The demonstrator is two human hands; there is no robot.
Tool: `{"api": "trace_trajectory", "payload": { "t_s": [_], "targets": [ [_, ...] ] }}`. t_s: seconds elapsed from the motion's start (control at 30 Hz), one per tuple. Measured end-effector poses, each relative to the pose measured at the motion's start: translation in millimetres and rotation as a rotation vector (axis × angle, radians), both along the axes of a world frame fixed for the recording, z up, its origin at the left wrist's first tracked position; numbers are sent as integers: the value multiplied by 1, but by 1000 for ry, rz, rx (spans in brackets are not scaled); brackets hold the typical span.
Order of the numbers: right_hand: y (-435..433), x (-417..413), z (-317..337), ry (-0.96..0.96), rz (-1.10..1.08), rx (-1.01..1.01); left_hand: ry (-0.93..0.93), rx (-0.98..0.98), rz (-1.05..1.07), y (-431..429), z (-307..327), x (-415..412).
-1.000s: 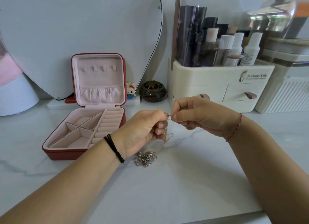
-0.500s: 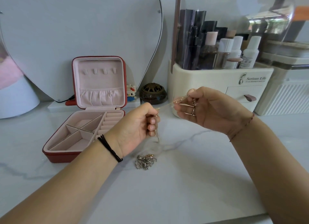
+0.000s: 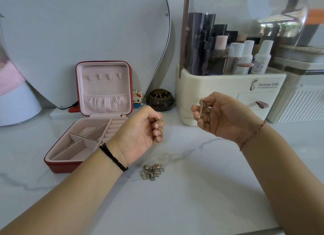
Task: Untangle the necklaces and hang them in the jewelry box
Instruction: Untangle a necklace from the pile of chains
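Necklace chain (image 3: 177,115), thin and gold-toned, runs in a nearly taut line through the air between both hands, above the middle of the counter (image 3: 192,199). The left hand (image 3: 140,129) is closed, pinching 1 end of the chain between thumb and forefinger; a short length of fine links dangles past its curled fingers. The right hand (image 3: 226,117), palm turned toward the camera, has its fingers curled round a small bunch of the same chain with a few glinting bits gathered in it. Whether those bits are a clasp or a pendant cannot be told.

Below the left hand, nearer the front edge of the counter, a tangled heap of necklaces (image 3: 152,171) lies on the surface, touched by neither hand: silver and gold links knotted together with a few rounded beads.

The jewelry box (image 3: 59,167) sits toward the back left of the counter, well apart from the chain. It is square with rounded corners, red outside, lined in soft pale pink. Its lid stands upright, showing 4 small hooks (image 3: 105,76) in a row above a gathered fabric pocket (image 3: 107,101). The base holds angled dividers and padded ring rolls (image 3: 114,131).

The counter is glossy white stone with faint grey veins.
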State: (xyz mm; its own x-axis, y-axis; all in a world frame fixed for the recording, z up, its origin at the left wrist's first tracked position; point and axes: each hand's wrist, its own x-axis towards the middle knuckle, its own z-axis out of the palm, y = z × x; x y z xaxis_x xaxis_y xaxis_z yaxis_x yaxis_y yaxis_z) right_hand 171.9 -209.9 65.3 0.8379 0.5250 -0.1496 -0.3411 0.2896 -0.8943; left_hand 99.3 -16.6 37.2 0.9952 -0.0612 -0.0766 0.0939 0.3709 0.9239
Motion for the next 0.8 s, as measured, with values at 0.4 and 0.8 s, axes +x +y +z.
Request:
{"api": "trace_trajectory", "payload": {
  "t_s": [0.4,0.8],
  "targets": [
    [-5,6,-2,73,-128,95,-39,-333,117,14,5,4],
    [-6,7,2,-32,-152,28,-145,-154,115,5,3,0]
  ]
}}
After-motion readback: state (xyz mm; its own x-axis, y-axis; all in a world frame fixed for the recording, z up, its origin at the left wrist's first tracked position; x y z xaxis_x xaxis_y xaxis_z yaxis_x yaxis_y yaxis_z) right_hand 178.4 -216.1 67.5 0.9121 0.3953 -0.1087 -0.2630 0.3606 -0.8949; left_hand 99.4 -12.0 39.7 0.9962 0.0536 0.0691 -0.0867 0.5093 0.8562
